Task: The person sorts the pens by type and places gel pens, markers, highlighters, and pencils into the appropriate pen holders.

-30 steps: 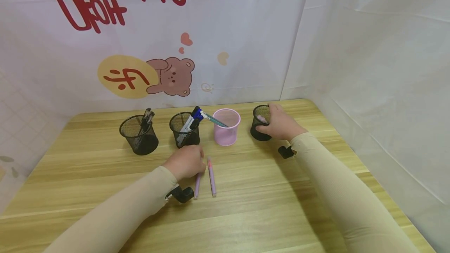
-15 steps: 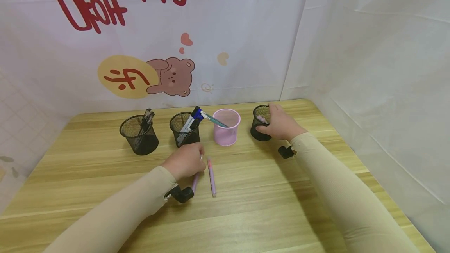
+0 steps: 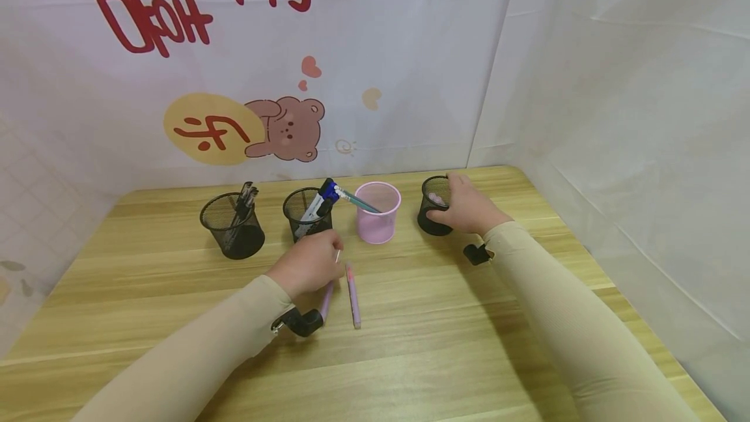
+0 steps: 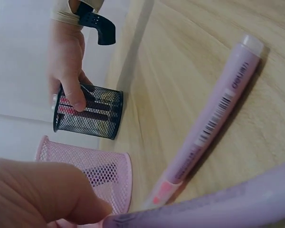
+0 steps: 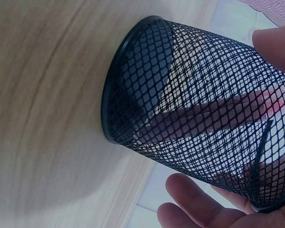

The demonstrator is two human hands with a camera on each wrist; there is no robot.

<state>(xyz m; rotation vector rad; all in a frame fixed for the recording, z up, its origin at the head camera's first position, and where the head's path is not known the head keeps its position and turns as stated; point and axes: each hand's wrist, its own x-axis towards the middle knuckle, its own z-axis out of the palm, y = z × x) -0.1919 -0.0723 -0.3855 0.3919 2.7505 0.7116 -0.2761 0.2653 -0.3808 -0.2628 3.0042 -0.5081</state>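
Observation:
My left hand (image 3: 307, 264) pinches a purple marker pen (image 3: 327, 303) near its front end, low over the table; its barrel tilts up a little in the left wrist view. Just right of it, a second purple marker pen (image 3: 353, 298) with a pinkish tip end lies on the wood, its label showing in the left wrist view (image 4: 216, 116). At the right, my right hand (image 3: 471, 207) grips a black mesh pen holder (image 3: 431, 219) around its side and rim. Inside that holder stand pink-purple pens (image 5: 204, 116), seen through the mesh.
A pink mesh pen holder (image 3: 376, 226) with teal pencils stands in the middle of the row. Left of it are a black mesh holder (image 3: 299, 217) with whiteboard markers and another black holder (image 3: 243, 243) with black pens. A white curtain (image 3: 398, 83) hangs behind.
My left hand has taken up the left purple marker pen and shifted slightly away from me; the pen has lifted and tilted. The right hand stays put on the black holder.

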